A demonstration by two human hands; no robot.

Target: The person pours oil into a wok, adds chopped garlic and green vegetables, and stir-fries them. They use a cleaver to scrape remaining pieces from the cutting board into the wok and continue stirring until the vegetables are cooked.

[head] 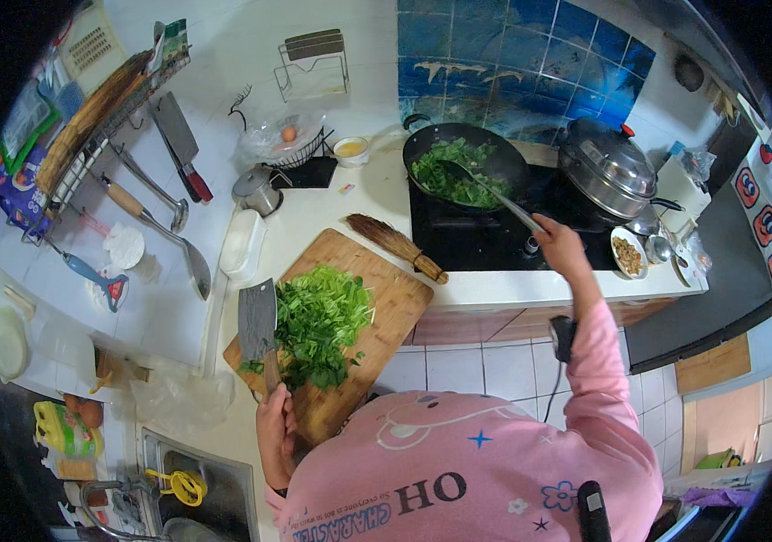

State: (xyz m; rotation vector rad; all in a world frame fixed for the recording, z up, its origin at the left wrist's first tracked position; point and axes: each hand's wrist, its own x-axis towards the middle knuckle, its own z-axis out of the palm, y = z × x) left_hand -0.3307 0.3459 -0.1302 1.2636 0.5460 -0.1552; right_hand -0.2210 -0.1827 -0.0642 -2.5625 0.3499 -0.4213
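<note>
My right hand (557, 245) is closed round the handle of a metal spatula (508, 201), whose head lies among chopped leafy greens (457, 152) in a black wok (521, 159) on the cooktop. With my left hand (276, 420) I grip the wooden handle of a cleaver (258, 318). Its broad blade lies flat at the left edge of a wooden cutting board (392, 305), beside a pile of chopped greens (325, 311). A straw brush (396, 245) rests near the board's upper right edge.
A lidded pot (606, 166) stands right of the wok, with a dish of chopped food (628, 253) near it. Left of the wok are a small bowl (352, 150) and a metal pitcher (257, 191). The sink (250, 488) is at lower left. Utensils hang on the left wall.
</note>
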